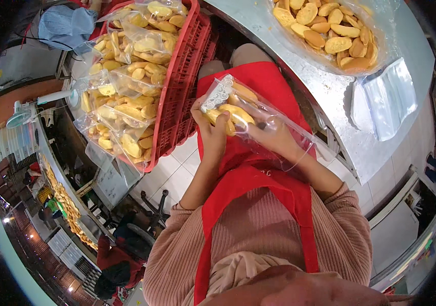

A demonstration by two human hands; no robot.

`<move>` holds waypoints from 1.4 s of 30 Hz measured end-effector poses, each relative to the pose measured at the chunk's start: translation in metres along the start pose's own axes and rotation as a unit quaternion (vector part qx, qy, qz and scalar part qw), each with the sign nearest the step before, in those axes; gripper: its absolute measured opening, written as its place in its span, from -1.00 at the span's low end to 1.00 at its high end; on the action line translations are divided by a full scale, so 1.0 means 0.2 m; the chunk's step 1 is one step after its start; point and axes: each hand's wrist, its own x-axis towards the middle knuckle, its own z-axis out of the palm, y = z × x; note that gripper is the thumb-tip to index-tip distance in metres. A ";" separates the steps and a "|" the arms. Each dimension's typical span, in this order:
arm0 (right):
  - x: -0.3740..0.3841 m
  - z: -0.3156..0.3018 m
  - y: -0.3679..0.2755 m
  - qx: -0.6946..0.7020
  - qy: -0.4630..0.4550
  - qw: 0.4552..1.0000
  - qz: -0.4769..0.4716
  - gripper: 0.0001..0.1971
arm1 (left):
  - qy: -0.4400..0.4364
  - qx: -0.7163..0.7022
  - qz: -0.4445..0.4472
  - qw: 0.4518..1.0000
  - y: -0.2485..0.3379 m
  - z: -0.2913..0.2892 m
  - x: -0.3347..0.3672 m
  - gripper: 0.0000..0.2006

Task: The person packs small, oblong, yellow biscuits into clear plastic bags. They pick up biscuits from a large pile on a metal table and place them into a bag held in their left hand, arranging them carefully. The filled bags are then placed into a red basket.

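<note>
Over my lap I hold a clear plastic bag (pixel 304 140) with several oval golden cookies (pixel 236 113) in its far-left part. White lacy print covers one corner. My left hand (pixel 210 127) is closed round that end, its thumb pressing on the bag. My right hand (pixel 275 133) appears to be inside the bag's wide mouth, with plastic lying over its wrist. Its fingers close against the cookies, partly blurred by the shiny film.
Left of my knees stands a red plastic crate (pixel 179 86) heaped with filled cookie bags (pixel 136 109). At the right, a metal table (pixel 325 97) bears a large bag of loose cookies (pixel 337 38) and a stack of flat clear bags (pixel 388 99). A person (pixel 118 265) is at lower left.
</note>
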 end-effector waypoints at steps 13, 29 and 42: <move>0.04 0.04 0.04 0.233 -0.038 0.945 0.225 -0.58 | -0.010 -0.005 -0.038 0.999 -0.06 -0.02 -0.01 -0.49; 0.07 0.08 0.13 0.063 -0.140 0.988 -0.005 -0.61 | -0.027 0.089 -0.155 0.983 0.04 -0.01 0.07 -0.32; 0.15 0.10 0.13 -0.027 -0.126 0.989 -0.070 -0.56 | 0.071 0.012 -0.197 0.978 -0.03 -0.07 0.18 -0.36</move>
